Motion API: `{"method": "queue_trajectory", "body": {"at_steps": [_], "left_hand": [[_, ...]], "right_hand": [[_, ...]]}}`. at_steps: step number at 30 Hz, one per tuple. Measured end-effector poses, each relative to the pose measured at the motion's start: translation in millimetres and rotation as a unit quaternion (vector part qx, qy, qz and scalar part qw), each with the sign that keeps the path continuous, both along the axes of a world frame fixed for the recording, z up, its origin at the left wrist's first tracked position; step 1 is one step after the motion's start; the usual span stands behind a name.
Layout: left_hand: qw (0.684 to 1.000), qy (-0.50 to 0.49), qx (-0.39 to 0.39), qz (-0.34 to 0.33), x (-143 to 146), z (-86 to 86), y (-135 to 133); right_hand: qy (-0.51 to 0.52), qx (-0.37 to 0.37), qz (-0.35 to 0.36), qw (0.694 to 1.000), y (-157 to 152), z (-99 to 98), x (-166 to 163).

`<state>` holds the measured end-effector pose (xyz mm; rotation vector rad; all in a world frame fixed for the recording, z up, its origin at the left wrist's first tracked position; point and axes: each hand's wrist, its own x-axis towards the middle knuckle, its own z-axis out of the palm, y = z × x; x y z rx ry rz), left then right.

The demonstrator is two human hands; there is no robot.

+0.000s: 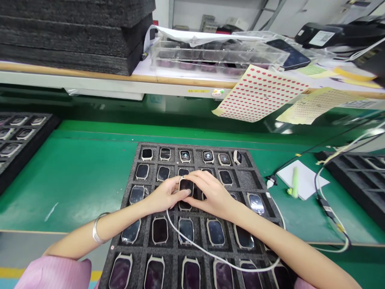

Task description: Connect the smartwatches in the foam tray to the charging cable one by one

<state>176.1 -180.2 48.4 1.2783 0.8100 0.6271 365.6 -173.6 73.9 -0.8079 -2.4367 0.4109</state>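
Left hand point(164, 196) and right hand point(214, 195) both pinch one watch point(186, 186) over the foam tray point(245, 179), best to grip its edges and keep the white cable point(210, 253) slack.

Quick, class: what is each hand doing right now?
Left hand: closed, pinching the watch by its left edge.
Right hand: closed on the same watch, over the tray.

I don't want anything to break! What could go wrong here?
1. The watch, pinched between the left hand and right hand, might slip and knock the other watches in the tray below.
2. The cable loops loosely across the tray. If an arm snags it, it could perhaps tug something out of its slot.
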Motion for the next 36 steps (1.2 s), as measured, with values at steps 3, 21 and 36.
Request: {"method": "queue_trajectory", "body": {"at_steps": [3, 21, 36], "left_hand": [[1.0, 0.002, -0.003, -0.002, 0.4, -0.3, 0.1], [0.969, -0.134, -0.203, -0.041, -6.5, 5.1, 9.6], [0.967, -0.14, -0.195, -0.084, -9.5, 13.6, 13.2]], "right_hand": [[-0.004, -0.001, -0.001, 1.0, 0.6, 0.0, 0.1], [0.165, -0.2, -0.029, 0.965, -0.4, -2.4, -3.8], [0.315, -0.433, -0.019, 0.844, -0.8, -5.9, -6.1]]}}
